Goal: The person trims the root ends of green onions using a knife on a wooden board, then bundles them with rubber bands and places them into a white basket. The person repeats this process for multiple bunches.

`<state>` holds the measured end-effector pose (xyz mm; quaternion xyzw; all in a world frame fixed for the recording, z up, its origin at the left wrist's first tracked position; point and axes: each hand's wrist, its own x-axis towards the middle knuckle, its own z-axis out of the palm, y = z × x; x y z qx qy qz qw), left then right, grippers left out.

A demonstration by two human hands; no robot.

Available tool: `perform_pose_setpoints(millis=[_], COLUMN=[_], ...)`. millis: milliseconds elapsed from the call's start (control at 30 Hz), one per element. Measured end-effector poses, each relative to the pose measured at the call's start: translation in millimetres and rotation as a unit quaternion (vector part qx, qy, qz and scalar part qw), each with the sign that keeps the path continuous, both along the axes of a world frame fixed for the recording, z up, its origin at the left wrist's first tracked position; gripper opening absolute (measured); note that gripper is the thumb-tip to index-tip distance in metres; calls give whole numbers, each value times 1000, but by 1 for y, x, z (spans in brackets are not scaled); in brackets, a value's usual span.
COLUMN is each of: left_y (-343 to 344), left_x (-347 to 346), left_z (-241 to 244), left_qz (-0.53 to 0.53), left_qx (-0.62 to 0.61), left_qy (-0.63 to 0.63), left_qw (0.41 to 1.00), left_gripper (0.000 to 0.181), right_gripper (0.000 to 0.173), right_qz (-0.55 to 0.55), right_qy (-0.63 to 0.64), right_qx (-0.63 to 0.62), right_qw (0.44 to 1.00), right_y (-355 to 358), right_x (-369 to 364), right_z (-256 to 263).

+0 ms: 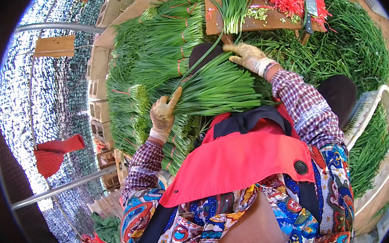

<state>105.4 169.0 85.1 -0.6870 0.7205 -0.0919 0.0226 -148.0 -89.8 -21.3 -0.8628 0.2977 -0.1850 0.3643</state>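
Note:
A loose sheaf of garlic chives (217,89) lies across my lap, its cut ends toward the right. My left hand (163,117), in a stained pale glove, grips the sheaf's leafy left end. From near its fingertips a long chive leaf (203,58) runs up toward the wooden board. Above the sheaf is my right hand (251,57), also gloved, its fingertips blurred near the leaves; whether they pinch anything is unclear. On the wooden board (215,25) another chive bunch (235,11) points its pale ends toward me.
Several chive bundles tied with red bands (166,40) are stacked at left. On the board lie a knife (309,17), red strips (283,0) and cut stem bits (257,13). Loose chives (358,48) are heaped at right, beside a white plastic crate (370,111). Concrete blocks (103,64) line the left.

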Motion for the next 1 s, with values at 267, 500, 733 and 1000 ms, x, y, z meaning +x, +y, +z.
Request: perform_pose_setpoints(millis=[267, 500, 733, 1000], left_y=[5, 4, -8, 10], left_x=[0, 13, 21, 31], left_z=[8, 16, 63, 64], left_qz=[65, 90, 300, 339], left_qx=[29, 0, 159, 215], left_qy=[24, 158, 641, 813], left_qw=[997, 983, 689, 421], left_gripper=[85, 77, 24, 18], right_gripper=[20, 36, 26, 29], right_qz=[-167, -321, -329, -93], right_qy=[-263, -32, -23, 54], right_qx=[404, 40, 79, 39], right_qw=[860, 946, 941, 993], right_y=[-20, -28, 4, 38], right_x=[-57, -170, -194, -143], right_z=[-10, -17, -28, -2])
